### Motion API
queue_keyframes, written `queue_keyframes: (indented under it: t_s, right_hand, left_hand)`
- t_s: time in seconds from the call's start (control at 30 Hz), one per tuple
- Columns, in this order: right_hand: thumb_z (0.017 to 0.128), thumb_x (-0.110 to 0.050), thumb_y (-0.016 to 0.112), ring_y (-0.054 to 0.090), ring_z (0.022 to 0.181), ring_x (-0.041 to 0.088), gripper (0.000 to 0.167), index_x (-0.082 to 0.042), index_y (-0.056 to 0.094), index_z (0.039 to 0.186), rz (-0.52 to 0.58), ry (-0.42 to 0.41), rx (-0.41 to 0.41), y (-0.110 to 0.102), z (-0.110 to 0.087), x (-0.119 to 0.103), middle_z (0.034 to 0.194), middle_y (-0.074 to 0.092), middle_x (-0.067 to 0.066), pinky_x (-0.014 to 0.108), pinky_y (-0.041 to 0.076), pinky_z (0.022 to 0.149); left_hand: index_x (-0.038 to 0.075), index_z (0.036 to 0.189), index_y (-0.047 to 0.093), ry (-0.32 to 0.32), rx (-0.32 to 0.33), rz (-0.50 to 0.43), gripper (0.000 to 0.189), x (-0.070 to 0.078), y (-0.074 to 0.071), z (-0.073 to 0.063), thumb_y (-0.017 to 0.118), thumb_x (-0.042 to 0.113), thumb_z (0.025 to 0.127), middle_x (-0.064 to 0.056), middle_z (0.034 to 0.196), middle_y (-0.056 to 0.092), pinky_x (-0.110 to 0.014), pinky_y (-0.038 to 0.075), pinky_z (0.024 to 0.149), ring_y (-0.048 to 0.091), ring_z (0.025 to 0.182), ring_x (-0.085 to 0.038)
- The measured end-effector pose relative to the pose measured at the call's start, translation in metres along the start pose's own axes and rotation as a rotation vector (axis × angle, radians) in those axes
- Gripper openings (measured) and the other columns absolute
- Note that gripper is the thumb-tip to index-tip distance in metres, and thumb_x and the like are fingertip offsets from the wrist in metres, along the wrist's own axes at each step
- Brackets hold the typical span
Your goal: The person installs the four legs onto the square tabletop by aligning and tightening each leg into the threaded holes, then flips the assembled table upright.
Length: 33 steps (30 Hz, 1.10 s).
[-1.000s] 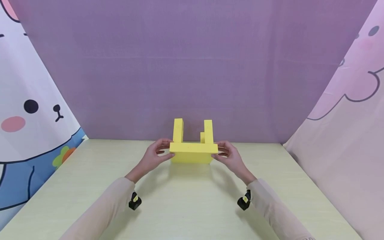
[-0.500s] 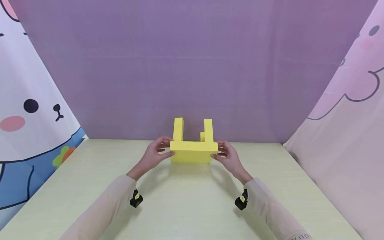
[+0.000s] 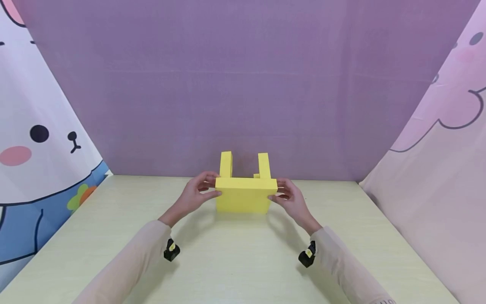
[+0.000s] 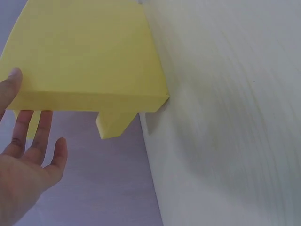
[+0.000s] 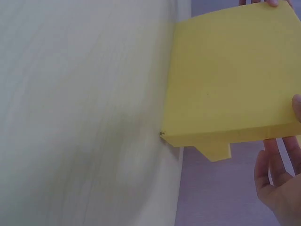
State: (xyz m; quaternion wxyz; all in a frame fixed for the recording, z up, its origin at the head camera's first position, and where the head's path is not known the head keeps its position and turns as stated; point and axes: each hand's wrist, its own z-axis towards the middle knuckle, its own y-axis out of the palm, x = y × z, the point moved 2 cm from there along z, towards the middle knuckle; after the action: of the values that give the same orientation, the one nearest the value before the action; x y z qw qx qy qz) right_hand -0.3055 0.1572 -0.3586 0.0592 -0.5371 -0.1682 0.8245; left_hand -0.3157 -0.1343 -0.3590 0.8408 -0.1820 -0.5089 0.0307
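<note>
A small yellow stool-like piece (image 3: 243, 200) stands on edge, its flat square panel facing me. Two block legs (image 3: 225, 164) rise behind it, and a smaller leg tip shows beside the right one. My left hand (image 3: 191, 196) grips the panel's left edge, thumb on the face and fingers behind; the left wrist view shows this hand (image 4: 28, 169) beside the panel (image 4: 89, 52). At the opposite edge my right hand (image 3: 294, 202) holds on the same way. In the right wrist view the panel's lower edge (image 5: 169, 94) meets or nearly meets the tabletop.
The pale wooden tabletop (image 3: 235, 261) stretches out in front of the piece. Close behind stands a purple cloth wall (image 3: 243, 93). Printed cartoon curtains hang at the left (image 3: 41, 169) and right (image 3: 436, 177). Black wrist cameras (image 3: 171, 250) sit under both sleeves.
The yellow piece has tilted between my hands, so more of its panel face shows and the small leg behind has sunk mostly out of sight. Both hands keep their hold in nearly the same place.
</note>
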Motion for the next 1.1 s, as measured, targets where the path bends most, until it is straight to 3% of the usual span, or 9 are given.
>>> queue_keyframes:
  t_s: [0.13, 0.43, 0.7, 0.87, 1.1]
  right_hand:
    - [0.078, 0.001, 0.068, 0.055, 0.104, 0.039, 0.043, -0.001, 0.051, 0.117, 0.019, 0.012, -0.017, -0.001, -0.003, -0.008, 0.114, 0.054, 0.023, 0.032, 0.050, 0.081]
    - [0.078, -0.016, 0.072, 0.058, 0.103, 0.026, 0.048, -0.013, 0.052, 0.121, 0.006, 0.038, -0.024, -0.008, 0.000, 0.010, 0.115, 0.056, 0.008, 0.028, 0.050, 0.081]
    - [0.078, -0.023, 0.073, 0.056, 0.103, 0.032, 0.051, -0.015, 0.051, 0.123, 0.037, 0.065, -0.032, -0.008, -0.002, 0.007, 0.113, 0.058, 0.009, 0.028, 0.050, 0.081]
    - [0.077, -0.024, 0.073, 0.058, 0.099, 0.028, 0.050, -0.018, 0.051, 0.122, 0.043, 0.100, -0.033, -0.008, -0.004, 0.007, 0.110, 0.059, 0.011, 0.029, 0.051, 0.080]
    - [0.079, -0.024, 0.071, 0.057, 0.094, 0.025, 0.050, -0.017, 0.050, 0.124, 0.028, 0.121, -0.032, -0.008, -0.006, 0.004, 0.114, 0.054, 0.016, 0.030, 0.050, 0.080]
  left_hand:
    - [0.002, 0.115, 0.052, -0.009, -0.017, -0.023, 0.044, 0.003, 0.000, 0.000, 0.071, 0.000, 0.076, -0.025, 0.105, 0.060, -0.054, 0.044, 0.090, 0.059, 0.098, -0.038]
    - [0.011, 0.117, 0.052, -0.079, -0.065, -0.055, 0.045, 0.003, -0.004, -0.002, 0.072, 0.015, 0.078, -0.018, 0.106, 0.060, -0.030, 0.054, 0.079, 0.061, 0.096, -0.026]
    - [0.013, 0.118, 0.053, -0.127, -0.049, -0.040, 0.046, 0.008, -0.005, -0.002, 0.073, 0.019, 0.078, -0.015, 0.108, 0.059, -0.032, 0.052, 0.083, 0.058, 0.100, -0.026]
    - [0.015, 0.119, 0.053, -0.129, -0.043, -0.037, 0.046, 0.010, -0.005, -0.003, 0.072, 0.023, 0.078, -0.010, 0.107, 0.058, -0.032, 0.051, 0.085, 0.058, 0.101, -0.022]
    - [0.016, 0.119, 0.053, -0.119, -0.036, -0.059, 0.046, 0.011, -0.004, -0.004, 0.072, 0.026, 0.078, -0.014, 0.107, 0.058, -0.031, 0.050, 0.085, 0.057, 0.100, -0.021]
